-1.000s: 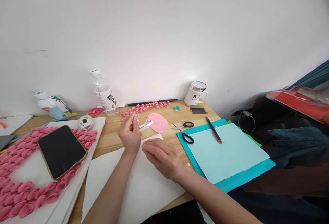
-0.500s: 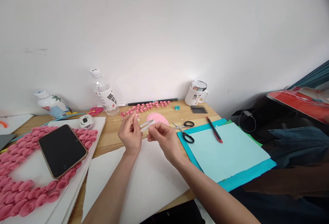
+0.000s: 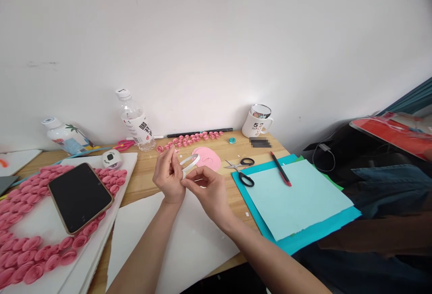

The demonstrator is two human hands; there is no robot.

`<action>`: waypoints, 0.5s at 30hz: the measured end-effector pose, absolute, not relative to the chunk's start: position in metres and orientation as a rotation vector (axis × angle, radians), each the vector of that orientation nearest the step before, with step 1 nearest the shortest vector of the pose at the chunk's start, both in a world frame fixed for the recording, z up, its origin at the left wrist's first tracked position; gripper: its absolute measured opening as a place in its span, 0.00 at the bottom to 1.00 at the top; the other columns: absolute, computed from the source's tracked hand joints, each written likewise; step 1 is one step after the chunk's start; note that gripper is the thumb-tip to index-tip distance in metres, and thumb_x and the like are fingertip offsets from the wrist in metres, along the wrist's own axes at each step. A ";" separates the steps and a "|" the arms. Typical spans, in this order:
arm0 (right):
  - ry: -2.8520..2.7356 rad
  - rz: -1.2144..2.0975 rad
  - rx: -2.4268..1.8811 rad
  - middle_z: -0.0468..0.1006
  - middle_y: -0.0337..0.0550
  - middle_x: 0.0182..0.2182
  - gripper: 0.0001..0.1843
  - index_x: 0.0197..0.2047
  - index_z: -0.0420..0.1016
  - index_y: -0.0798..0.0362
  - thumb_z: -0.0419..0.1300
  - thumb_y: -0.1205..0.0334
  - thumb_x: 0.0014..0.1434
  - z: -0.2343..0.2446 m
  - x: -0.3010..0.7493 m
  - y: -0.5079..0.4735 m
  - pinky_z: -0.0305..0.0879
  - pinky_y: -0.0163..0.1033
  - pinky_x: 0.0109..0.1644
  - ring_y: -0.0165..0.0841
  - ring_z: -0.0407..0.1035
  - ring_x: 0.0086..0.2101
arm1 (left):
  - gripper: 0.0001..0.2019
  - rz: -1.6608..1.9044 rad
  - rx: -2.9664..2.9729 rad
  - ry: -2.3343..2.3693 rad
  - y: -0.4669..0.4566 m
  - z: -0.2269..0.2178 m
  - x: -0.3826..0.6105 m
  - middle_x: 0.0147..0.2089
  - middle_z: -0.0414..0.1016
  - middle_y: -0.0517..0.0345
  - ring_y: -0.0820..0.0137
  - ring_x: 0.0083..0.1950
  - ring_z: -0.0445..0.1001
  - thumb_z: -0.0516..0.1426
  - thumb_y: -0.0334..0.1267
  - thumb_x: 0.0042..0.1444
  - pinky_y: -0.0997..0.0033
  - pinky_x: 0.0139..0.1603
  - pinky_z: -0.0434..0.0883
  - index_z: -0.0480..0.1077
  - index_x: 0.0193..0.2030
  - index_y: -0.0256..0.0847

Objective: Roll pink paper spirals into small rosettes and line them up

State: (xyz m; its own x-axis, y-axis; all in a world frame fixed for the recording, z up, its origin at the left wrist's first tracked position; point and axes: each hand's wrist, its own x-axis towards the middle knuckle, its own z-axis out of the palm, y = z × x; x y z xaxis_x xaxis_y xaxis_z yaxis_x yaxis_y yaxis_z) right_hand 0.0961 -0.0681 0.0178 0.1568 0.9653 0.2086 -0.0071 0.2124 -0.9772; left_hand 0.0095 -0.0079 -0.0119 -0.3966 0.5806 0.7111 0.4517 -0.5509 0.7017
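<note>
A narrow white ring, which looks like a roll of tape, stands tilted between my two hands above the table. My left hand is closed, its fingers and thumb pinched at the ring's left side. My right hand pinches with thumb and forefinger at the ring's lower edge, touching my left hand's fingers. What lies between the fingertips is hidden. Behind the ring lie flat pink paper pieces. Small rolled pink paper flowers are lined up farther back. Open black-handled scissors rest to the right.
White board lies under my forearms. At left, a phone rests on a board of pink paper flowers. A plastic bottle and a mug stand near the wall. Blue paper sheets carry a pen.
My right hand has moved left and slightly down, against my left fingers. The white ring has tilted up and shows wider. The camera view has shifted a little.
</note>
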 end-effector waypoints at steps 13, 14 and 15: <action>-1.173 0.334 -1.053 0.65 0.42 0.30 0.02 0.29 0.72 0.51 0.60 0.68 0.51 0.000 0.074 -0.086 0.69 0.38 0.31 0.31 0.66 0.32 | 0.12 2.229 1.572 1.401 -0.019 -0.002 0.017 0.43 0.72 0.53 0.81 0.23 0.70 0.52 0.34 0.56 0.79 0.21 0.68 0.69 0.47 0.40; -1.178 0.302 -1.058 0.65 0.42 0.31 0.02 0.30 0.72 0.51 0.60 0.68 0.52 -0.001 0.074 -0.087 0.69 0.39 0.31 0.32 0.66 0.32 | 0.12 2.233 1.572 1.400 -0.020 -0.001 0.017 0.44 0.72 0.53 0.82 0.22 0.68 0.52 0.34 0.57 0.79 0.20 0.68 0.69 0.47 0.40; -1.182 0.278 -1.061 0.65 0.43 0.31 0.02 0.30 0.72 0.51 0.60 0.67 0.52 -0.002 0.073 -0.087 0.69 0.39 0.31 0.32 0.66 0.32 | 0.12 2.237 1.577 1.400 -0.021 -0.001 0.017 0.44 0.72 0.53 0.83 0.20 0.67 0.52 0.34 0.57 0.79 0.20 0.67 0.69 0.47 0.40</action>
State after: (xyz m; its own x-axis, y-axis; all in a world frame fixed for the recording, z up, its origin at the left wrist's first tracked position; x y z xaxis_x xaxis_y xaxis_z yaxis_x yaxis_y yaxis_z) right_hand 0.0732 -0.0871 -0.0018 0.4089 0.6748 0.6144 0.3299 0.5184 -0.7889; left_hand 0.0175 -0.0207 -0.0006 -0.4721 0.5154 0.7152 0.4180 -0.5834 0.6964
